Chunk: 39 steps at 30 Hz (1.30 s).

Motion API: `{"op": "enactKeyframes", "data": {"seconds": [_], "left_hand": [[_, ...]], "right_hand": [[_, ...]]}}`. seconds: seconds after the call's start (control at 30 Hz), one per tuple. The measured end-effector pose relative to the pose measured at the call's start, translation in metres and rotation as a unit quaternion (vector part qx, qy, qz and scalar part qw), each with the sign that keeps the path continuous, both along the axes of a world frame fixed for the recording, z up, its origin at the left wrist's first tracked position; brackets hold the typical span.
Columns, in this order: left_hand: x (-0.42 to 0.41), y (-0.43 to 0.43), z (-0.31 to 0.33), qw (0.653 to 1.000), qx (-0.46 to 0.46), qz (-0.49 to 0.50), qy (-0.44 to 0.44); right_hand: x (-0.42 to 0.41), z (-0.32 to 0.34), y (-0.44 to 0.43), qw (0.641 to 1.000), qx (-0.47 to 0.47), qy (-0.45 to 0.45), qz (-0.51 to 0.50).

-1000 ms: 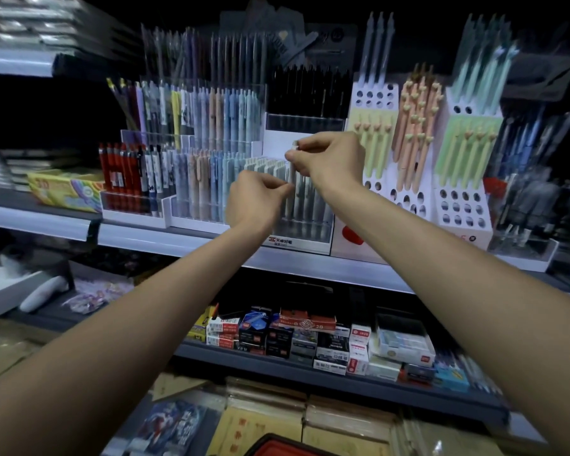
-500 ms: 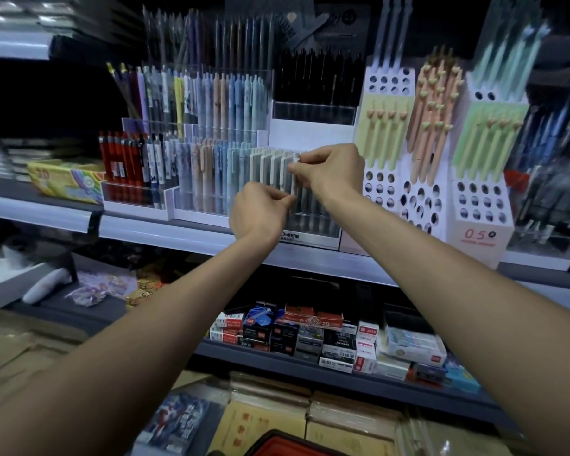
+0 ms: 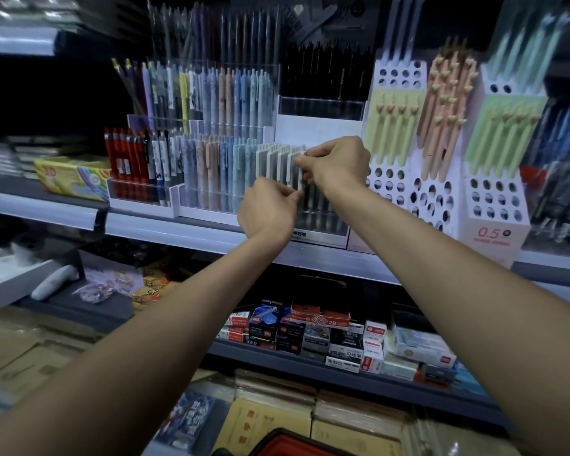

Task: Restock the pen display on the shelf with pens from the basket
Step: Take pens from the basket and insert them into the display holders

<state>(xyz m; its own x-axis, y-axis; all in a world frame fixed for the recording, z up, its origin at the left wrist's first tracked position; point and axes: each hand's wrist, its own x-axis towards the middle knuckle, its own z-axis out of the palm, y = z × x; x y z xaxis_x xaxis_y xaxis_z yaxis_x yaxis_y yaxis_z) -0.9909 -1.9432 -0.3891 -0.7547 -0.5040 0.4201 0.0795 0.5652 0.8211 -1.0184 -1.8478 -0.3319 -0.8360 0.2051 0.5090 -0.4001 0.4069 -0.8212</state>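
Grey shelf (image 3: 165,227), dim shop, left hand (image 3: 265,210) and right hand (image 3: 338,166) pinching white-clipped pen (image 3: 299,181) at clear display (image 3: 323,222)

- The left pens (image 3: 125,162) are coloured red with white labels.
- The middle pens (image 3: 218,166) are tinted pastel blue, pink and grey.
- The white-clipped pens (image 3: 277,162) are bodied grey.
- The rear pens (image 3: 323,74) are coloured black.
- The holder (image 3: 494,222) is white, patterned with round holes and marked "0.5" in pink.
- The basket (image 3: 287,439) is rimmed red.
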Motion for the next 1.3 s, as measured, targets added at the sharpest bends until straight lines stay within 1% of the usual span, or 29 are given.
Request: {"op": "enactKeyframes", "data": {"seconds": [0.13,0.33,0.63,0.87,1.03,1.13,1.3], "left_hand": [[-0.002,-0.002,-0.002,1.000,-0.014,-0.010,-0.022],[-0.003,0.001,-0.009,1.000,-0.023,0.007,-0.006],[0.001,0.003,-0.015,0.999,-0.033,0.014,-0.021],[0.011,0.007,-0.012,0.997,-0.064,0.016,-0.033],[0.027,0.003,-0.010,0.996,-0.074,-0.010,-0.047],[0.043,-0.003,-0.012,0.992,-0.108,-0.042,-0.057],[0.069,-0.017,-0.023,0.963,-0.243,-0.093,-0.075]], "right_hand": [[-0.003,-0.005,0.000,1.000,0.004,-0.011,-0.019],[0.000,-0.009,0.000,1.000,0.005,0.000,-0.014],[-0.001,-0.017,-0.003,0.999,-0.032,-0.016,-0.012],[0.006,-0.022,0.000,0.999,-0.023,-0.046,-0.010],[0.020,-0.023,0.007,0.999,-0.003,-0.051,-0.001],[0.034,-0.023,0.014,0.998,0.032,-0.049,0.005],[0.068,-0.031,0.043,0.986,0.162,-0.025,0.017]]}}
